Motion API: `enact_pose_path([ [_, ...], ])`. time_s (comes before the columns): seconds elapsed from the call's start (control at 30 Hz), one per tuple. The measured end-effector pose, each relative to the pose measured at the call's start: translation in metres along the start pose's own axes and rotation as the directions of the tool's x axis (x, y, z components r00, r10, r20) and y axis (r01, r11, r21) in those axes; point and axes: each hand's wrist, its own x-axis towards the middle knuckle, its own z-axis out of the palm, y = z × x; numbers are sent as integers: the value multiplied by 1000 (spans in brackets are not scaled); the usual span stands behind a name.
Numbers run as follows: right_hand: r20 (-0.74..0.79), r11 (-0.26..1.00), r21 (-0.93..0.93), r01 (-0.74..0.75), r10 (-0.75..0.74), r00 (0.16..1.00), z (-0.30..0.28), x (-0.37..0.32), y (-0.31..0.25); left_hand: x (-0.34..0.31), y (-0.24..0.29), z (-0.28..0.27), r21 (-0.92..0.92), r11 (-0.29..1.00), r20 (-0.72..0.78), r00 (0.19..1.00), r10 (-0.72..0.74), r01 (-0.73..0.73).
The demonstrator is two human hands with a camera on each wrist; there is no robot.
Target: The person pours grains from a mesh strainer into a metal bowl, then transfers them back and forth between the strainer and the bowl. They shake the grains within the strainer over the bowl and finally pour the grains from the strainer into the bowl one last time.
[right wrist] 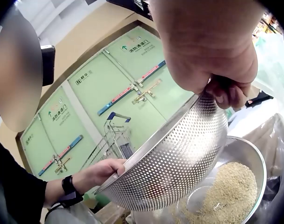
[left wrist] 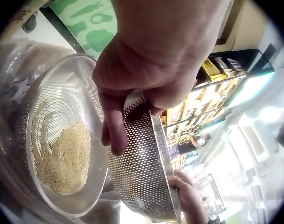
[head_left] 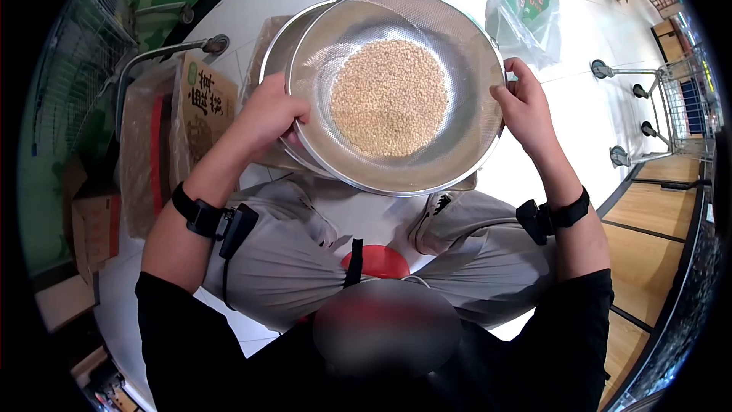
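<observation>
A perforated metal colander (head_left: 465, 46) holds a round layer of pale grain (head_left: 389, 99). My left hand (head_left: 268, 113) grips its left rim, thumb over the edge and fingers beneath against the perforated outside. On the opposite side my right hand (head_left: 526, 107) pinches the rim between thumb and curled fingers. Below it stands a second perforated metal colander (left wrist: 60, 86), with a heap of finer-looking grain (left wrist: 72, 161) gathered to one side. In the right wrist view the held colander (right wrist: 179, 163) is raised and overlaps the lower one.
A cardboard box (head_left: 206, 99) in clear plastic stands at left, near a cart's wheel (head_left: 217, 44). Ahead to the right lies a plastic bag (head_left: 526, 15) on the white floor. Another cart (head_left: 679, 103) stands at far right. Something red (head_left: 381, 261) shows between the knees.
</observation>
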Motion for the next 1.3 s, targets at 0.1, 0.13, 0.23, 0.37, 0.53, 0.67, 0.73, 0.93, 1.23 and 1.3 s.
enact_pose_path([
  [0.1,12,1000,-25,-14,15,1000,-2,3,4,0,-1,0,-14,1000,4,1000,-16,16],
  [0.13,19,999,-39,-19,20,1000,-2,4,5,1,0,-1,-14,1000,4,1000,-19,19],
  [0.23,33,998,-34,-52,53,998,-2,4,3,1,1,-2,-17,1000,36,999,-17,18],
  [0.37,72,988,-96,-121,128,989,2,-12,1,-17,0,3,-16,990,75,988,-136,138],
  [0.53,270,942,-174,-288,327,906,2,-12,11,-20,-2,5,-36,947,233,924,-303,320],
  [0.67,157,964,-215,-155,190,969,7,25,43,24,-22,1,-60,957,216,940,-264,282],
  [0.73,52,979,-204,-20,31,998,7,47,49,40,-14,-1,-62,960,235,939,-250,272],
  [0.93,-224,962,18,273,-263,939,-14,18,-25,9,36,0,61,959,-149,948,282,-276],
  [1.23,-3,997,45,56,-56,998,2,6,22,6,-8,4,-17,996,82,993,-85,87],
  [1.3,-6,997,30,72,-72,997,5,9,17,17,-12,2,9,998,59,997,-58,58],
])
